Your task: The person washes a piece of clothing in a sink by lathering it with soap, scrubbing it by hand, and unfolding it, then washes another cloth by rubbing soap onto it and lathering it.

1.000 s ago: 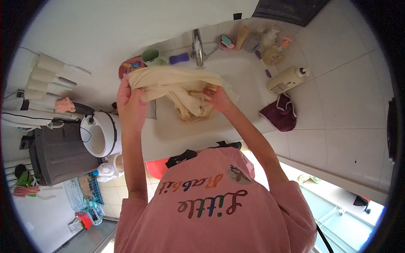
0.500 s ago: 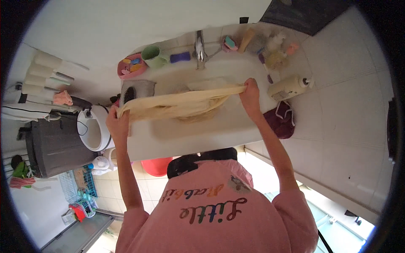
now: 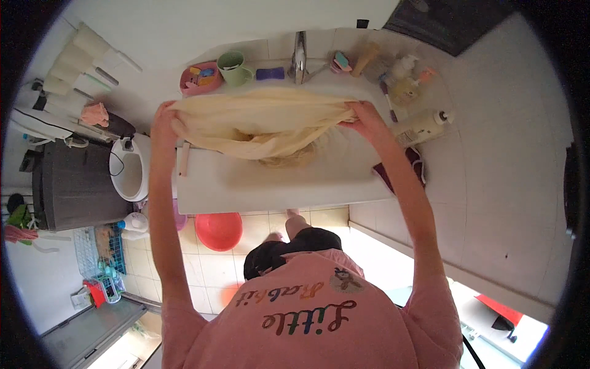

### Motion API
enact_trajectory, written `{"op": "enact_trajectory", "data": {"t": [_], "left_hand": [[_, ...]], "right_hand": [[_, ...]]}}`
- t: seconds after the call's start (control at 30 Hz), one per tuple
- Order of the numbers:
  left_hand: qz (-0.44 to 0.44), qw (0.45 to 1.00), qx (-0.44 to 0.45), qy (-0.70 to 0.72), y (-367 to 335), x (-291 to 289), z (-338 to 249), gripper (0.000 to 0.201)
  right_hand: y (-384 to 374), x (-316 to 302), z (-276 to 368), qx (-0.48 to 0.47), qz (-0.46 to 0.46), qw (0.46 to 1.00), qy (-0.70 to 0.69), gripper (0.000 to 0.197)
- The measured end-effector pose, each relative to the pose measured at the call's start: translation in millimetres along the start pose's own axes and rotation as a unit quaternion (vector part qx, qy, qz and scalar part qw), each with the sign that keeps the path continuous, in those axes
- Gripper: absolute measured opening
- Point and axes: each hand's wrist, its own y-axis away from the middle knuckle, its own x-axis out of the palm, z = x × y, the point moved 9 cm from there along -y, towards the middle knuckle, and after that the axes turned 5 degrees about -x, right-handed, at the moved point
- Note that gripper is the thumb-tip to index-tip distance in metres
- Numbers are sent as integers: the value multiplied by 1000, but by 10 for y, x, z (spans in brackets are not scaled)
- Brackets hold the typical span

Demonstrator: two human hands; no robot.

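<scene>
A wet-looking pale yellow cloth (image 3: 264,111) is stretched between my two hands above the white sink (image 3: 276,195). My left hand (image 3: 165,126) grips its left end, with fingers closed round the edge. At the other end, my right hand (image 3: 367,118) pinches the cloth's right corner. The middle of the cloth sags toward me, and its bunched lower part hangs down into the basin. Just beyond its far edge stands the chrome faucet (image 3: 299,56). The spread cloth hides much of the basin. Whether it is a garment I cannot tell.
Along the back ledge are a pink tray (image 3: 200,87), a green mug (image 3: 230,72) and a purple sponge (image 3: 270,74). A cream pump bottle (image 3: 425,126) and a dark red cloth (image 3: 384,176) lie at the right. A red basin (image 3: 219,231) sits on the floor.
Both hands have moved away from me, toward the faucet. The cloth, earlier pulled into a narrow band, now hangs broader and more opened out. The view has shifted, showing more of the floor.
</scene>
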Motion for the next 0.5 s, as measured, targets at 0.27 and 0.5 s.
{"op": "enact_trajectory", "data": {"t": [0.27, 0.5], "left_hand": [[125, 991, 45, 20, 208, -118, -256, 15], [8, 994, 53, -99, 451, -468, 13, 15]], "right_hand": [[596, -42, 653, -143, -33, 913, 381, 29], [1321, -141, 1006, -309, -322, 582, 680, 33]]}}
